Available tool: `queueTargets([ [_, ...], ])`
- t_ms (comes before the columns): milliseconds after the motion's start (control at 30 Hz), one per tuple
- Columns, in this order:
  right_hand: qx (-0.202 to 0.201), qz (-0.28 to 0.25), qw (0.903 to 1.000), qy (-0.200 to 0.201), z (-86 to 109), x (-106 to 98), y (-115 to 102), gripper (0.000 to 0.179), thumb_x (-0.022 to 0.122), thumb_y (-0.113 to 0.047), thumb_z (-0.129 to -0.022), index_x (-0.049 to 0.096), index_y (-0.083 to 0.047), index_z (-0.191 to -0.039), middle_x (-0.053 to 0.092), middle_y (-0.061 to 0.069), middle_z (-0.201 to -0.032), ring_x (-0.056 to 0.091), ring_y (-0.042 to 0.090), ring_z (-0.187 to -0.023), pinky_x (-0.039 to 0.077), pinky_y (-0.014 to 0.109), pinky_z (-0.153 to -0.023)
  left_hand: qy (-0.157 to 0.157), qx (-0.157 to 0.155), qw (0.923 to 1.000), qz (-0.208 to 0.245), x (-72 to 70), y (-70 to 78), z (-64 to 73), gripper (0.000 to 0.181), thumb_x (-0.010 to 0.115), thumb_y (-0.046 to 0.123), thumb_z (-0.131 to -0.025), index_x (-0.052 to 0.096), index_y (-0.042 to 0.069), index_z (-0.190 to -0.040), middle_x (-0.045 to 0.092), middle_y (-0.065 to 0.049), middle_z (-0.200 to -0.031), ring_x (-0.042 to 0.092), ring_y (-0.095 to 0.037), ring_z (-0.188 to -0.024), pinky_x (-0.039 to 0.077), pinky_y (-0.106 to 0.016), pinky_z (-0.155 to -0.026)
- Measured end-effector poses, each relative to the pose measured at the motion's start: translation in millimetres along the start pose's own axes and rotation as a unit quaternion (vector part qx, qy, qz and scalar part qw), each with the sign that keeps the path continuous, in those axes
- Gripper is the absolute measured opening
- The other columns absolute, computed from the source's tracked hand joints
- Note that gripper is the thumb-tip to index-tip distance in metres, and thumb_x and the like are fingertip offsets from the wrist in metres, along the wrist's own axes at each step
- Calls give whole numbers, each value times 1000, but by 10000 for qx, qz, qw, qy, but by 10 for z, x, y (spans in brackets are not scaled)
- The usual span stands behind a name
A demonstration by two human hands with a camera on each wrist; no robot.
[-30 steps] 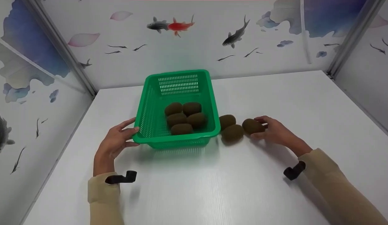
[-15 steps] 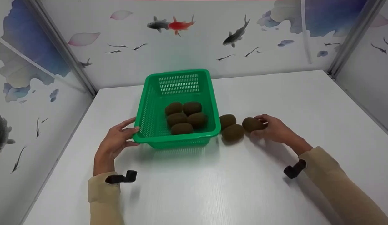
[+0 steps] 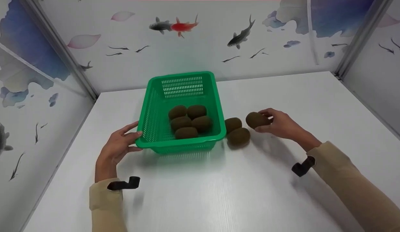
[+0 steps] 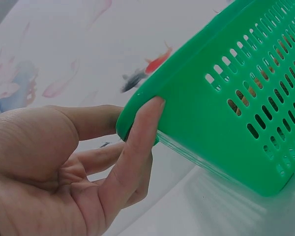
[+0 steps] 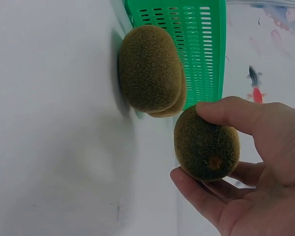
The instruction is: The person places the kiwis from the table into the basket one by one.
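A green slotted plastic basket [image 3: 182, 144] stands on the white table, and several brown kiwis [image 3: 186, 132] lie together inside it. My left hand [image 3: 117, 146] pinches the basket's rim at its front left corner; in the left wrist view the fingers [image 4: 142, 123] lie against the outer wall under the lip. With thumb and fingers my right hand [image 3: 282, 125] holds a kiwi [image 3: 257, 120] raised above the table, to the right of the basket. Two more kiwis [image 3: 238, 138] rest on the table against each other, close by the basket's right side.
White panels [image 3: 187, 54] printed with fish and petals enclose the table [image 3: 187, 196] at the back and both sides. A small black camera mount is strapped on each wrist, the left mount [image 3: 124, 184] and the right mount [image 3: 303, 166].
My right hand has lifted its kiwi off the table, up and slightly left, away from the two beside it. The left hand and the basket stay in place.
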State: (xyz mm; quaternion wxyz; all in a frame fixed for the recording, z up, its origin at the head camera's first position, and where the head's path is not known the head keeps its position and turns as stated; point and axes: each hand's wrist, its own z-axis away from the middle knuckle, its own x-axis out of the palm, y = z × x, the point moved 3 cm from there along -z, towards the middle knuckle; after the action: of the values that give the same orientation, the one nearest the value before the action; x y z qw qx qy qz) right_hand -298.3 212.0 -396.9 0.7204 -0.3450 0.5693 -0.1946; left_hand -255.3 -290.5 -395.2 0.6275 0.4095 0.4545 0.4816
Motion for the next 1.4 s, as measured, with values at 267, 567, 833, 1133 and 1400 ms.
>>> queueTargets([
  [267,-166,62,9998,84,2,-65,-213,65,75,-26,-90,46,-7,-145,52,18,-140,55,35,-124,51,36,-90,30,44,10000,-43,7,6,4,68,61,26,-101,27,13,-159,62,-11,-128,70,-8,-93,61,-25,-79],
  [567,-305,-90,9993,182,-56,-63,-435,65,75,-26,-90,45,-10,-146,54,14,-139,54,34,-126,53,41,-94,-1,62,10000,20,4,-9,-1,70,63,27,-100,27,14,-160,65,-8,-126,70,-8,-94,61,-26,-79],
  [833,-581,19,9983,98,-141,-37,-705,63,73,-24,-92,45,-10,-146,53,14,-140,52,34,-129,53,47,-99,11,26,10000,-14,-1,-5,12,69,62,26,-101,27,15,-160,63,-13,-130,70,-8,-95,61,-26,-80],
  [1133,-806,-44,9967,69,-193,73,-984,62,74,-22,-91,47,-12,-146,55,10,-139,53,31,-128,54,48,-102,20,11,10000,1,-10,-10,12,69,62,27,-101,27,15,-160,61,-15,-133,70,-9,-96,61,-26,-81],
  [1400,-882,-21,9960,-109,-278,207,-1172,63,75,-21,-91,46,-12,-146,55,9,-138,53,29,-128,53,47,-104,40,68,10000,-39,12,-3,3,68,61,26,-102,27,13,-159,54,-23,-142,70,-8,-97,61,-27,-81],
])
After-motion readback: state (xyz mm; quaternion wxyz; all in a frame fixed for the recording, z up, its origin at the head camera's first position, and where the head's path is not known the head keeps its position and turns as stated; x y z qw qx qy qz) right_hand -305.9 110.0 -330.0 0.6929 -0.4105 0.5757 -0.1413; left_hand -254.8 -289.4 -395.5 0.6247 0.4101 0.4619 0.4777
